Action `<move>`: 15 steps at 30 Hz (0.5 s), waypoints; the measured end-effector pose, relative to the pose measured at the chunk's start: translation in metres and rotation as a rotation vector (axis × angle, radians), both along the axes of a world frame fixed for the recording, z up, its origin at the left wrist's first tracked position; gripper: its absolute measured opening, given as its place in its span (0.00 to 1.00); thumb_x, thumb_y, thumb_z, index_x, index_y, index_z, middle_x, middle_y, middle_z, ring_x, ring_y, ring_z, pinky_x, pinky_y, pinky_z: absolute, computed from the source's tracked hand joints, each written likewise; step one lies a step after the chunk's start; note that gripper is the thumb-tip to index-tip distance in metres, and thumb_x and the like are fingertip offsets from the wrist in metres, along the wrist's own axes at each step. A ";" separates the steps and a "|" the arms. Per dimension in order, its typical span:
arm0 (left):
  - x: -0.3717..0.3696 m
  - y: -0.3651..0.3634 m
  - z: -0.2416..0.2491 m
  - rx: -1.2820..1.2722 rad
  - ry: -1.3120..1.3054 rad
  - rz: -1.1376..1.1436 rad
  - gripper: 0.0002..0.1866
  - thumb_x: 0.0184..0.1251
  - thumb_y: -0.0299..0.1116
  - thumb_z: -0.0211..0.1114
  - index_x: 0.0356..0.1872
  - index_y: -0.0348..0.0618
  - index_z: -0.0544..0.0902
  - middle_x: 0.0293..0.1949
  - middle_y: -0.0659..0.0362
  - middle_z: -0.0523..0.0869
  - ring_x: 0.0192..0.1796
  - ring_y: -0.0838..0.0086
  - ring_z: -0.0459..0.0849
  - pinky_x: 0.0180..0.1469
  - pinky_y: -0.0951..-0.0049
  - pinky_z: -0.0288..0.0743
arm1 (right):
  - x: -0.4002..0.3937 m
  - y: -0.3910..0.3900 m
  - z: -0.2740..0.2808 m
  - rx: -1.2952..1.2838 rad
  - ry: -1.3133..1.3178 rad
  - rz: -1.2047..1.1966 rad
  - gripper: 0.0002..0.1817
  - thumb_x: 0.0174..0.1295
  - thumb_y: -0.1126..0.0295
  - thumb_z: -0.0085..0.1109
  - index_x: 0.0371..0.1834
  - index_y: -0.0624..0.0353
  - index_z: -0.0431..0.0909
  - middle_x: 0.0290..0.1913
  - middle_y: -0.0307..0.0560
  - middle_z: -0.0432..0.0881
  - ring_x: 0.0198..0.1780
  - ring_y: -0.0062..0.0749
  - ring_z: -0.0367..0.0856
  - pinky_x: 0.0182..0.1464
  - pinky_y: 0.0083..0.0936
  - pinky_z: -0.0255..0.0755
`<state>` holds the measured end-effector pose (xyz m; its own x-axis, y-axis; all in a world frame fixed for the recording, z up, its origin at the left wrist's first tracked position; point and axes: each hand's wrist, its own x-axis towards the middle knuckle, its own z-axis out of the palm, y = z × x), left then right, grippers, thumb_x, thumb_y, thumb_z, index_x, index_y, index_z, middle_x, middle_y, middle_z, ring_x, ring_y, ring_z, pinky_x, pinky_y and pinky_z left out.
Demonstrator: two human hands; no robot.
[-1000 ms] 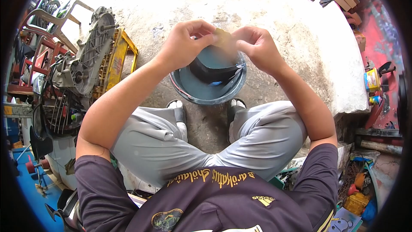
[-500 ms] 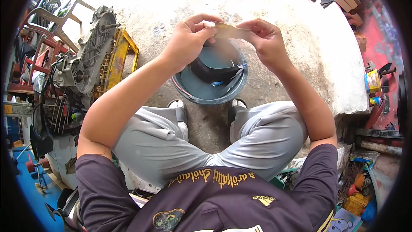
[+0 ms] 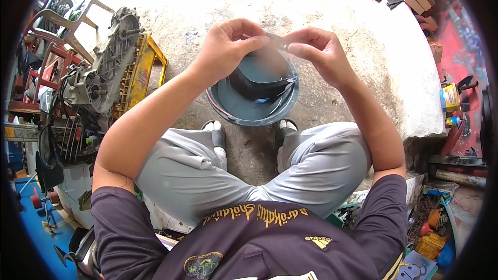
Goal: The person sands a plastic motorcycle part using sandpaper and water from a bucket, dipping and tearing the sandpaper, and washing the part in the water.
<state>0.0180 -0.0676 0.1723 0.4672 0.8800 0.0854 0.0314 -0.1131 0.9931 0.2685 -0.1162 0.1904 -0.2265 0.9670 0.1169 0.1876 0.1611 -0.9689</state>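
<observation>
Left hand (image 3: 223,52) and right hand (image 3: 319,54) are both pinching a thin blurred sheet (image 3: 277,43) over the basin (image 3: 228,114) below them. Looking light and floppy; edges are the best grip.

Dark purple jersey shirt (image 3: 259,243): gold script lettering across chest, not legible; gold three-stripe "adidas" logo (image 3: 318,240) below it.
</observation>
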 end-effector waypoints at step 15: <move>-0.003 0.000 0.004 -0.071 -0.095 -0.085 0.20 0.75 0.26 0.71 0.65 0.38 0.84 0.48 0.54 0.94 0.50 0.75 0.91 0.57 0.74 0.86 | 0.002 0.002 -0.003 0.003 -0.032 -0.014 0.11 0.67 0.75 0.72 0.52 0.65 0.90 0.46 0.45 0.92 0.48 0.26 0.87 0.57 0.25 0.80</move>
